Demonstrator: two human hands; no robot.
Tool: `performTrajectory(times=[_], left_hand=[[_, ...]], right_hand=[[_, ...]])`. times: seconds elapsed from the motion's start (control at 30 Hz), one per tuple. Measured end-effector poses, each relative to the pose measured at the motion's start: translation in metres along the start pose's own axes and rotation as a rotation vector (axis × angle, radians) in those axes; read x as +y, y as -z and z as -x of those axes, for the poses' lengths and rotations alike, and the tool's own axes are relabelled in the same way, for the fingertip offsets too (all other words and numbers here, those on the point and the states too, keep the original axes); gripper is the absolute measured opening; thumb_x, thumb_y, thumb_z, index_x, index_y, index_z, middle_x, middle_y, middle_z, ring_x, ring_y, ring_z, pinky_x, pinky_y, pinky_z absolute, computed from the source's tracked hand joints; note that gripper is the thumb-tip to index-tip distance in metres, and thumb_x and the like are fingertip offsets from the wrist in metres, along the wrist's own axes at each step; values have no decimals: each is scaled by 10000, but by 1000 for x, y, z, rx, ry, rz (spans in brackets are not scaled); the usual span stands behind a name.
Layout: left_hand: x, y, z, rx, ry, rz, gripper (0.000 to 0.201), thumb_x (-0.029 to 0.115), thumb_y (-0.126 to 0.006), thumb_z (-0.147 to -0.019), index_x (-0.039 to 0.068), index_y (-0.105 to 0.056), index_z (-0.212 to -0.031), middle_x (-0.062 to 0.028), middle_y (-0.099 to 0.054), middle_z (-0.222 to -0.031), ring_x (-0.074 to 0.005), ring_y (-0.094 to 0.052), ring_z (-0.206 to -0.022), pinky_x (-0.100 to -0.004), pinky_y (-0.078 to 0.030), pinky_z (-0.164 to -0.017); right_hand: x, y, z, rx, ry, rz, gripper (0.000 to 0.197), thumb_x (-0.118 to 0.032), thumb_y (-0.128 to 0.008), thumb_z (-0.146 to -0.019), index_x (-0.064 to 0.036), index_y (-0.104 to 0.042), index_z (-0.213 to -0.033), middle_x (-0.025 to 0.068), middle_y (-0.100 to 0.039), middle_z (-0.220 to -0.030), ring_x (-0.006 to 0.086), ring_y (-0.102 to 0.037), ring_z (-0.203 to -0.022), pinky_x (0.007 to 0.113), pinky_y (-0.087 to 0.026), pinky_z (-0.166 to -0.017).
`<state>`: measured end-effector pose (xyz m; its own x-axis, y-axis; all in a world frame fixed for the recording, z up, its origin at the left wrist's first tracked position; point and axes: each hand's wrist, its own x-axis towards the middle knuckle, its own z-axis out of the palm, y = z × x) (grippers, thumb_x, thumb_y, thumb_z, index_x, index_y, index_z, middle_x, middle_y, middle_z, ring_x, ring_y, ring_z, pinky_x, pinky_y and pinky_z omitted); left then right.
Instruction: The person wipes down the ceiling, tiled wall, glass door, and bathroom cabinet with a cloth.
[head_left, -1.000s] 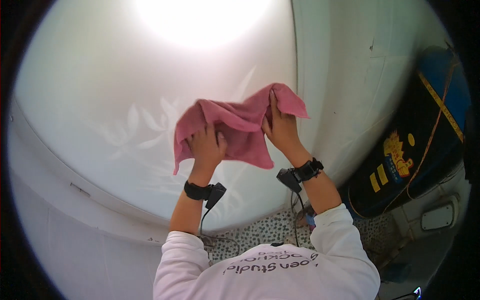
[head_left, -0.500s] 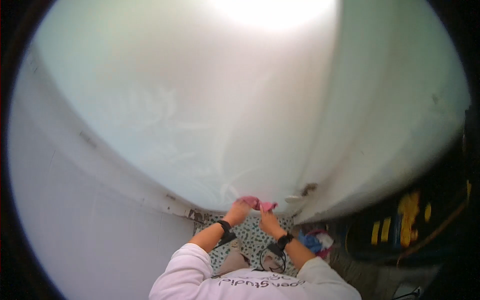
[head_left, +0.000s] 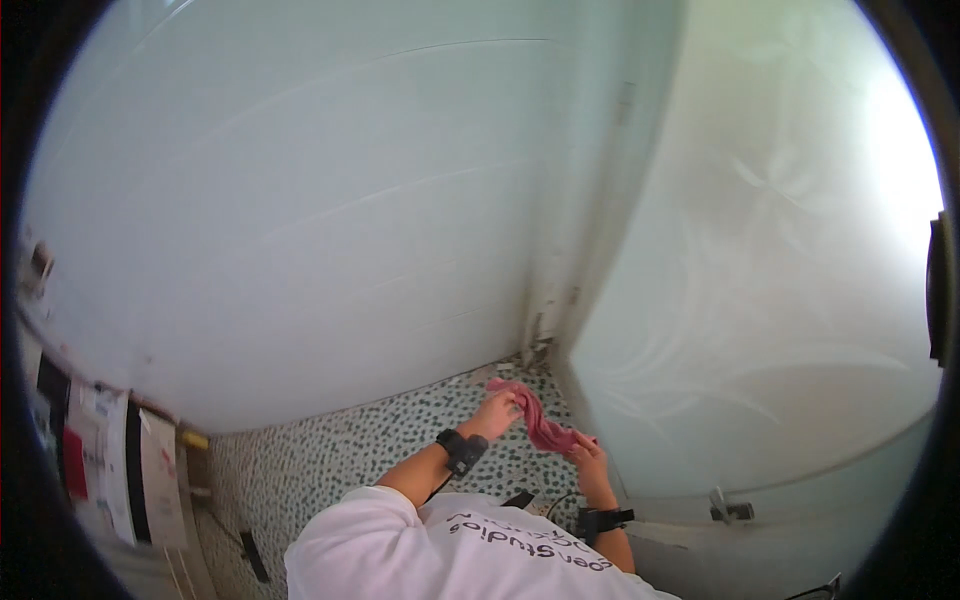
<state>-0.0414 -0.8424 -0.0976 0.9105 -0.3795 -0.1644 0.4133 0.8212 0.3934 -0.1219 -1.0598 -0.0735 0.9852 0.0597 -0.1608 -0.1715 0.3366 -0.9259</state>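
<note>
A pink cloth (head_left: pixel 541 424) stretches between my two hands, twisted and sagging a little in its middle. My left hand (head_left: pixel 492 412) grips its upper left part, and a short loose end sticks out beyond the fingers. Lower and to the right, my right hand (head_left: pixel 590 462) is closed on the other end. Both hands are held out in front of my body, above the speckled floor (head_left: pixel 330 445). Each wrist carries a black strapped device.
A frosted glass door (head_left: pixel 730 330) with a leaf pattern stands at the right, its metal lock (head_left: pixel 732 507) low down. A pale wall (head_left: pixel 330 230) fills the left, meeting the door side at a dirty corner. Boxes (head_left: pixel 160 465) stand at the lower left.
My view has swung left, so the glass door has gone from ahead to the right. The cloth, bunched between close hands before, is now drawn out longer with the hands farther apart.
</note>
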Motion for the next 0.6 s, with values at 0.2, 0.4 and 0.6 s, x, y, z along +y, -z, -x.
performTrajectory(times=[0.2, 0.4, 0.6], left_hand=[[91, 49, 115, 323, -194, 217, 106, 78, -430, -786, -4, -469, -841, -99, -495, -860, -213, -475, -823, -345, -404, -753], [136, 118, 220, 613, -226, 137, 106, 66, -415, -798, -34, -436, -826, -90, -465, -826, -173, -444, -725, -275, -397, -674], [105, 195, 288, 618, -483, 619, 150, 15, -434, -780, -60, -393, -903, -127, -398, -906, -201, -429, -760, -292, -408, -675]], right_hand=[[-3, -119, -11, -210, -223, -149, 319, -41, -446, -750, 42, -421, -1056, 104, -489, -981, 218, -501, -878, 364, -436, -748], [85, -193, -39, -239, -294, -251, 256, -39, -414, -771, 60, -368, -1003, 125, -462, -885, 218, -470, -777, 328, -422, -716], [143, -246, -53, 163, -1046, -567, 187, -46, -419, -767, 83, -353, -886, 137, -381, -887, 198, -392, -727, 296, -397, -648]])
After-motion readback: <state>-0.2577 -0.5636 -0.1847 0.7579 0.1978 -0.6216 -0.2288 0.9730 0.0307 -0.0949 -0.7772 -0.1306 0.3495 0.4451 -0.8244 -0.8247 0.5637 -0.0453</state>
